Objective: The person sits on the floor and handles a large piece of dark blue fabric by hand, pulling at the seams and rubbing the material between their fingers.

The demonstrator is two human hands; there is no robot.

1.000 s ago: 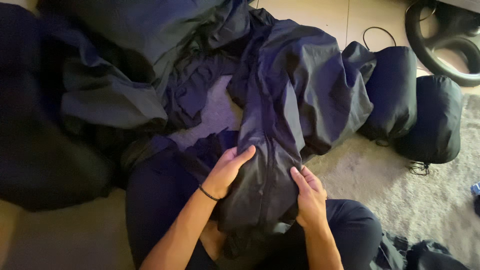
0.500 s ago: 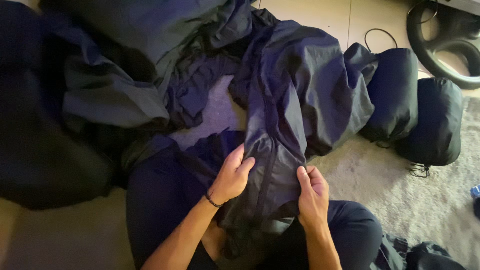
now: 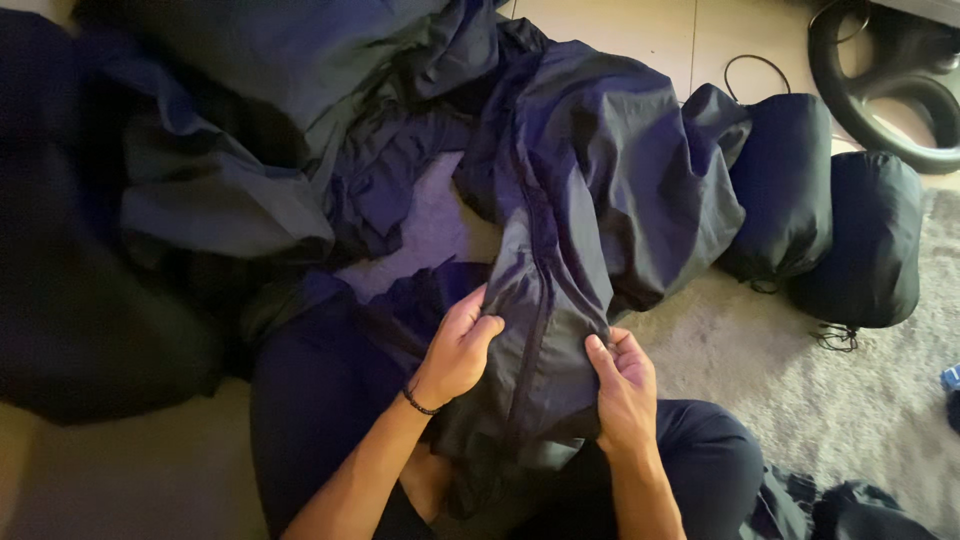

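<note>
At the far left a heap of dark fabric (image 3: 110, 330) sinks into shadow and runs off the frame edge, so its shape and folds are hard to make out. Next to it, over the person's lap, lies the dark navy jacket (image 3: 590, 200), its long axis running from the lap up and away toward the top of the view, with a zipper seam (image 3: 535, 290) tracing that line down the middle. The left hand (image 3: 458, 350) has its grip clenched on the jacket's near left edge, fingers curled over the cloth, a thin dark bracelet (image 3: 418, 403) at the wrist. The right hand (image 3: 625, 385) pinches the jacket just right of the seam, thumb on top, fingers hidden beneath the fabric. The jacket's lower end is tucked out of sight between the forearms. Further right, on a pale carpet (image 3: 760, 360), two dark stuffed sacks (image 3: 830, 220) stand side by side and touching, cylindrical, unlabelled as far as can be seen, drawcords trailing at their near ends. At the top right a black ring-shaped object (image 3: 880, 90) is cut off by the frame.
</note>
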